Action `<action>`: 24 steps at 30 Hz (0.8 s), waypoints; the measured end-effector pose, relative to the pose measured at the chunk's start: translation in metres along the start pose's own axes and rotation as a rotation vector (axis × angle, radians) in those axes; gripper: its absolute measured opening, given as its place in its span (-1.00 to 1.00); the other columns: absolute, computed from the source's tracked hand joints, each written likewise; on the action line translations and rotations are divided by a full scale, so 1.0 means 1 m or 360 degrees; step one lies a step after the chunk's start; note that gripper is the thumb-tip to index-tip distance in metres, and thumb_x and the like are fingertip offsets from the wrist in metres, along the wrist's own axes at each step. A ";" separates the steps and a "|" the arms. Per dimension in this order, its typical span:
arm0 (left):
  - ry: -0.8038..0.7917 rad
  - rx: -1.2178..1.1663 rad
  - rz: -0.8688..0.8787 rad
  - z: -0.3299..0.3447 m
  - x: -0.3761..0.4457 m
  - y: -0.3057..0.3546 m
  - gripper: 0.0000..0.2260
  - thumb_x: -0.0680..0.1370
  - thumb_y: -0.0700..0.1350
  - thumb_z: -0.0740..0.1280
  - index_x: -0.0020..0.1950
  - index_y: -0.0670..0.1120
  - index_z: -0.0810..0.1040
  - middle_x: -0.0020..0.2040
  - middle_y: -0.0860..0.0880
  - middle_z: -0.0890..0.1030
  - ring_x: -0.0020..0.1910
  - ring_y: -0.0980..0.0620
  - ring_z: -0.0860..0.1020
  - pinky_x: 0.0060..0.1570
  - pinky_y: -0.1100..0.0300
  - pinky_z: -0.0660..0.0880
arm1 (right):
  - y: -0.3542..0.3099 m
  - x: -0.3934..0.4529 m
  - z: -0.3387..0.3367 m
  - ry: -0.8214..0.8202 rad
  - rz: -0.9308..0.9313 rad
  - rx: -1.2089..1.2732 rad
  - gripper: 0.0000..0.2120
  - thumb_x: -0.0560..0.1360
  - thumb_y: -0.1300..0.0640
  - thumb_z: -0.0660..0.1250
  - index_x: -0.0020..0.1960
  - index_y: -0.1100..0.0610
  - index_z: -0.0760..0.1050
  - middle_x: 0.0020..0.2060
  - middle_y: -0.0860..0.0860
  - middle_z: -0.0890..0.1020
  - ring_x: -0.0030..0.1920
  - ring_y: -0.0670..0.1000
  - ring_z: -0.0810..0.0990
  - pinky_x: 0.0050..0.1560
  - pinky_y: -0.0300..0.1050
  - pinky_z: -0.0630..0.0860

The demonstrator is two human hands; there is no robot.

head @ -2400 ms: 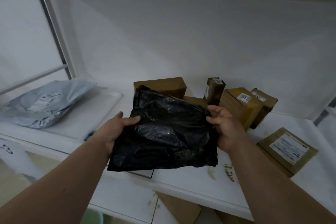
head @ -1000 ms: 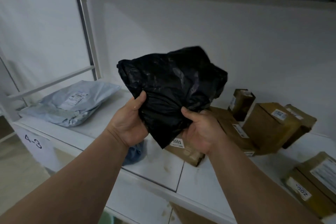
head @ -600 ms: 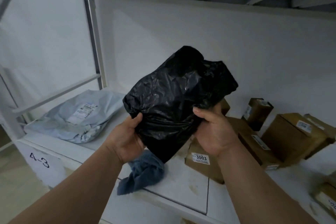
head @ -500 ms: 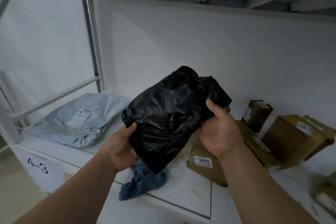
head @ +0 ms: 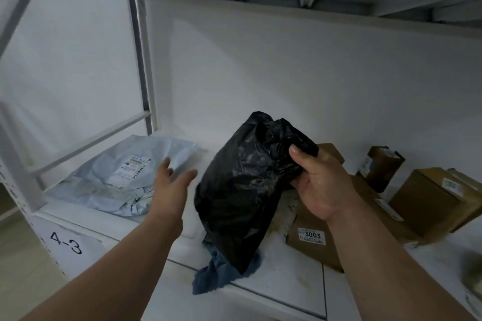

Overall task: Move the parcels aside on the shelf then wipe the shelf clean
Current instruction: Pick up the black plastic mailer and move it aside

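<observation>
The right hand [head: 317, 185] grips a black plastic parcel [head: 245, 190] at frame centre, above a blue cloth [head: 216, 272] on the white shelf [head: 287, 276]; the left hand [head: 170, 185] hovers open beside it.

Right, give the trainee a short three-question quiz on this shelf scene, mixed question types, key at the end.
1. True or false: both hands grip the black plastic parcel.
2. Multiple choice: the blue cloth lies A) on the grey mailer bag, B) at the shelf front edge under the black parcel, C) on the box labelled 3003.
3. Fill in: the handwritten mark on the shelf front reads ____.

Key:
1. False. Only the right hand holds it; the left hand is open beside the parcel.
2. B.
3. 4-3.
</observation>
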State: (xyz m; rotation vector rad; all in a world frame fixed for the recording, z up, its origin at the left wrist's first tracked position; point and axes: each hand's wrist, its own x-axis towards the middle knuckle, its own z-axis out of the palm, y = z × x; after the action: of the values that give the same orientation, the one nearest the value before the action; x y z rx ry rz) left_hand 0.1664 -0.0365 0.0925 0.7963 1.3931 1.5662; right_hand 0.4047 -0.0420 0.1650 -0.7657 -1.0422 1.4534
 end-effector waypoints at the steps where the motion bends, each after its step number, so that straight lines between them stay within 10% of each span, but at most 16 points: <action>1: -0.0092 0.0106 0.0168 0.003 -0.002 0.005 -0.39 0.53 -0.07 0.37 0.50 0.16 0.20 0.48 0.01 0.26 0.42 0.00 0.28 0.35 0.02 0.27 | 0.001 0.001 0.003 -0.0017 0.0001 -0.0043 -0.59 0.45 0.17 0.35 0.28 0.25 0.51 0.18 0.18 0.63 0.20 0.17 0.61 0.27 0.18 0.47; 10: -0.0599 0.0873 0.1156 0.025 -0.021 0.052 -0.25 0.35 0.23 0.32 0.50 0.30 0.10 0.53 0.08 0.18 0.51 0.10 0.11 0.47 -0.05 0.15 | 0.012 0.001 0.032 -0.0069 0.0030 -0.0429 -0.68 0.32 0.16 0.46 0.04 0.27 0.65 0.02 0.26 0.68 0.10 0.28 0.63 0.26 0.24 0.49; 24: -0.0331 0.1401 0.1849 0.034 -0.021 0.048 -0.48 0.36 -0.23 0.29 0.23 0.22 0.39 0.24 0.04 0.45 0.23 0.03 0.43 0.43 -0.25 0.05 | 0.016 0.014 0.035 -0.0248 0.0121 -0.0330 -0.64 0.34 0.31 0.44 0.14 0.26 0.58 0.03 0.20 0.66 0.04 0.16 0.62 0.16 0.08 0.51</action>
State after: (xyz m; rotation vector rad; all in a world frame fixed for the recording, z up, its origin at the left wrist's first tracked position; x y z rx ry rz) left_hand 0.1960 -0.0406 0.1473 2.5541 1.5188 1.4687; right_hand 0.3642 -0.0347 0.1656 -0.8570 -1.3103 1.5034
